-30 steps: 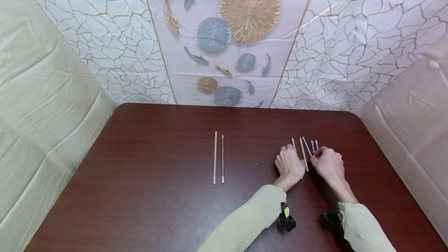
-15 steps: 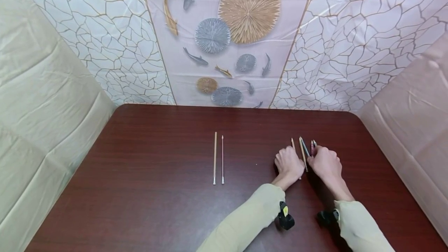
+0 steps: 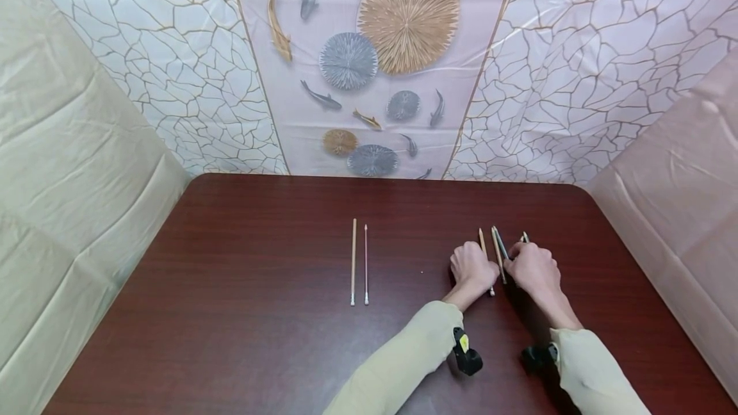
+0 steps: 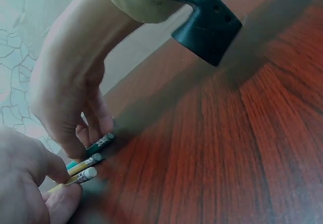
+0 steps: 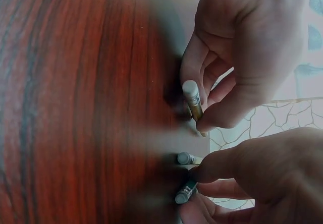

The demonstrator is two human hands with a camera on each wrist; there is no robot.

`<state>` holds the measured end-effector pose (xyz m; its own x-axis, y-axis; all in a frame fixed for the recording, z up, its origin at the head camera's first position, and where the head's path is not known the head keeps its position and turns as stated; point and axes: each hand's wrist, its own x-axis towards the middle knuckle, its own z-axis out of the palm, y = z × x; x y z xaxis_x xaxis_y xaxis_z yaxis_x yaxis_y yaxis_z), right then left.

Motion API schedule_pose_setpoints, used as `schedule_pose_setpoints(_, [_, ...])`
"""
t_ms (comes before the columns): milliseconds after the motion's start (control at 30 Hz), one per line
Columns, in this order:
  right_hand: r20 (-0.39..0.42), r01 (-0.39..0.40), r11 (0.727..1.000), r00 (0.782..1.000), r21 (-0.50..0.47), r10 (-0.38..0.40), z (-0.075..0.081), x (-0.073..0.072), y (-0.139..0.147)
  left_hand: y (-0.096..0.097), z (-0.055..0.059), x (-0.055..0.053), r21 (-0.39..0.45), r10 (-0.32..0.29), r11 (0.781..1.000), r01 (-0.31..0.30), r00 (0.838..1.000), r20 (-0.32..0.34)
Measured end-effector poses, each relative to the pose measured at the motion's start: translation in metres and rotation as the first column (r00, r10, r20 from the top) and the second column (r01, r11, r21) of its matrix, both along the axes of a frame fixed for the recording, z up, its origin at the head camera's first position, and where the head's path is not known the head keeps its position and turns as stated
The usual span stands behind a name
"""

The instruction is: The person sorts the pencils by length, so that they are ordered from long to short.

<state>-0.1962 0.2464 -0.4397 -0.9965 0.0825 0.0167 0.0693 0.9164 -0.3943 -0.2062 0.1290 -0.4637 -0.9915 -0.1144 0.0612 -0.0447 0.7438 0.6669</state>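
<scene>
In the head view, my left hand (image 3: 473, 268) is over a natural-wood pencil (image 3: 483, 241) on the table's right side. Its thumb and finger pinch this pencil near the white eraser (image 5: 191, 89), as the right wrist view shows. A second wooden pencil (image 3: 498, 256) lies between the hands. My right hand (image 3: 533, 268) pinches a blue-green pencil (image 4: 101, 144) by its eraser end, tip close against the second pencil. Beyond the right knuckles a dark pencil tip (image 3: 525, 236) pokes out, the rest of it hidden by the hand.
Two more pencils, a wooden one (image 3: 354, 261) and a thin pinkish one (image 3: 366, 264), lie parallel mid-table. The dark red-brown table (image 3: 259, 338) meets a patterned cloth backdrop (image 3: 375, 82). Black cameras (image 3: 466, 354) sit on both wrists.
My right hand has shifted slightly left, bringing the blue-green pencil up to the second wooden one. The pink pencil seen beyond it earlier is now hidden. My left hand has edged slightly left.
</scene>
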Motion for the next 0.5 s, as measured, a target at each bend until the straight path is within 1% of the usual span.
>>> schedule_pose_setpoints(133, [0.02,0.008,1.0,1.0,-0.001,-0.008,-0.0007,-0.0013,0.0001,-0.003,0.0029,-0.0001,0.024,0.005,1.0,-0.006,0.999,0.047])
schedule_pose_setpoints(233, [0.023,0.017,1.0,1.0,0.002,-0.017,-0.0024,-0.0014,0.0001,-0.0042,0.0047,0.0005,0.036,0.01,0.999,-0.012,0.998,0.069])
schedule_pose_setpoints(367, [0.022,0.029,1.0,0.999,-0.001,-0.029,-0.0036,-0.0018,-0.0002,-0.0052,0.0063,0.0013,0.059,0.03,0.998,-0.035,0.996,0.085])
schedule_pose_setpoints(500, [0.03,0.044,0.999,0.999,-0.014,-0.043,-0.0029,-0.0018,-0.0004,-0.0073,0.0071,0.0014,0.088,0.041,0.995,-0.048,0.996,0.081])
